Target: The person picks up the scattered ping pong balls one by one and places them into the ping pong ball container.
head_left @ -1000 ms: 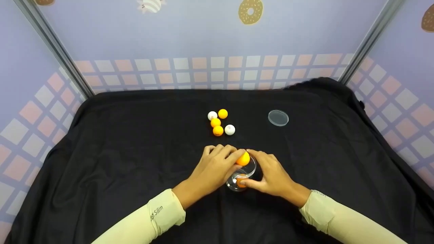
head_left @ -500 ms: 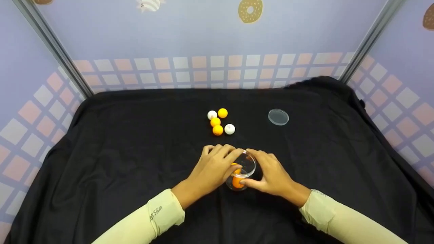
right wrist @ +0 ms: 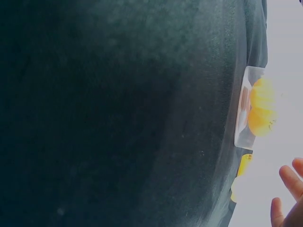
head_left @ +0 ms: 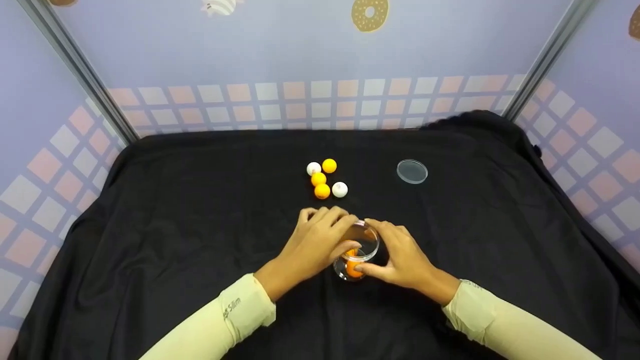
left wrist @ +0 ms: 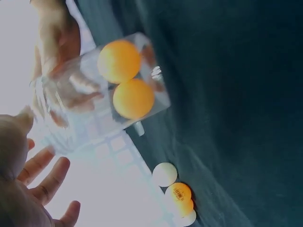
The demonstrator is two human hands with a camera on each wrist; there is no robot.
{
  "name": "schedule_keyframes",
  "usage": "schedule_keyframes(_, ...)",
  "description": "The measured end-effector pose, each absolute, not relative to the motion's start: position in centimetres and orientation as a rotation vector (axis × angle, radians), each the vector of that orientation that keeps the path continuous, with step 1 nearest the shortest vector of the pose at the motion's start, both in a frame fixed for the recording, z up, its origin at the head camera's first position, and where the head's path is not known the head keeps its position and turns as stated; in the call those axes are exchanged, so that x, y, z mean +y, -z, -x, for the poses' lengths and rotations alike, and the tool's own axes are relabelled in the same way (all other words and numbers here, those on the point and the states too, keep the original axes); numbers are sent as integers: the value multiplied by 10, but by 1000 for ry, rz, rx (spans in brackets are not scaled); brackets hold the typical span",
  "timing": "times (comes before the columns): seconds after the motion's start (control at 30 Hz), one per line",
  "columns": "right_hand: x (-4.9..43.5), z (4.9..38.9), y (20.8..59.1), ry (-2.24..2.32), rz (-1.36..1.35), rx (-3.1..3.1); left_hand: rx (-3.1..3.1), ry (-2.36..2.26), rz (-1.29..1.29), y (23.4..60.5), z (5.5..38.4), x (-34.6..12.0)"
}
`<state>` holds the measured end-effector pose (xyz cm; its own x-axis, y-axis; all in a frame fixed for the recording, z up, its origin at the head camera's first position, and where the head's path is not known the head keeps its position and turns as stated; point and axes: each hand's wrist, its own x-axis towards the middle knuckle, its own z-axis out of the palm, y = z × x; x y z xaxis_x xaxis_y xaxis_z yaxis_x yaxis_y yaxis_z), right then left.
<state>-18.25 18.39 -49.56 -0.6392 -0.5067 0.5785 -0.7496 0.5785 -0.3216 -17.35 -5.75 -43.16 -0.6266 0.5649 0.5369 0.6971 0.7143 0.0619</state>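
Observation:
A clear round jar (head_left: 367, 245) stands on the black cloth, its open mouth upward. Two orange table tennis balls (left wrist: 134, 98) lie at its bottom, one against the other. My right hand (head_left: 405, 257) holds the jar from the right, thumb on the near side and fingers on the far side. At the left of the rim is my left hand (head_left: 315, 240), with loose fingers and nothing held; in the left wrist view its fingers (left wrist: 52, 182) are spread beside the jar's mouth.
Beyond the jar, loose table tennis balls lie close together: orange balls (head_left: 318, 179) and white balls (head_left: 340, 189). A clear round lid (head_left: 412, 171) rests on the black cloth (head_left: 200, 210) farther right. Patterned panels (head_left: 300, 50) wall in the table.
The orange ball my left hand held over the rim has dropped into the jar, onto the one inside. My left hand stays at the rim; the right still holds the jar.

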Motion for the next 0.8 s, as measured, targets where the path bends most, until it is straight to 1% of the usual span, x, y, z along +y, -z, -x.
schedule_keyframes(0.13, 187, 183, 496, -763, -1001, -2384, -2475, 530, 884, 430, 197, -51)
schedule_keyframes(0.27, 188, 183, 495, -750, -990, -2383, -2565, 653, 760, 436, 232, -42)
schedule_keyframes(0.4, 188, 182, 495, -747, -982, -2389, -2725, 579, 651, 447, 266, -34)
schedule_keyframes(0.53, 186, 182, 496, -752, -987, -2387, -2860, 447, 544, 460, 294, -32)
schedule_keyframes(0.67, 184, 183, 496, -751, -1000, -2373, -2920, 270, 504, 474, 311, -35)
schedule_keyframes(0.8, 185, 183, 496, -742, -997, -2370, -2904, 160, 547, 486, 319, -36)
